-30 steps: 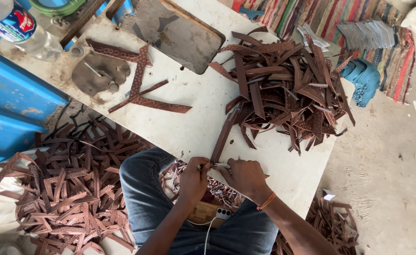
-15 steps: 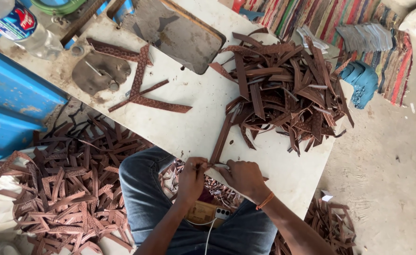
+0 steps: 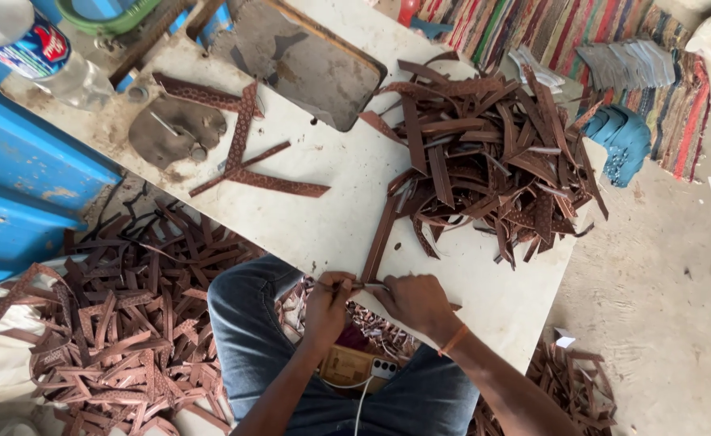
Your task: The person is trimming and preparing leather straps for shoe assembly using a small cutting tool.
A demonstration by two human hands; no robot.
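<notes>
White tabletop (image 3: 323, 218) stretched ahead of both hands, and a big heap of brown leather strips (image 3: 492, 161) lay beyond the right hand (image 3: 413, 300). More strips (image 3: 121, 323) covered the floor outside the left hand (image 3: 327, 300). Both hands pinched a thin brown strip (image 3: 378, 250) at the table's near edge, touching it between closed fingertips.

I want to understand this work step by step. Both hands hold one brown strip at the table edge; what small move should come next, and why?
Probably draw the brown strip a little toward the body. The left hand and right hand pinch its near end at the table edge, while its far end still reaches the big strip pile. Pulling it free would separate it from the others.
</notes>
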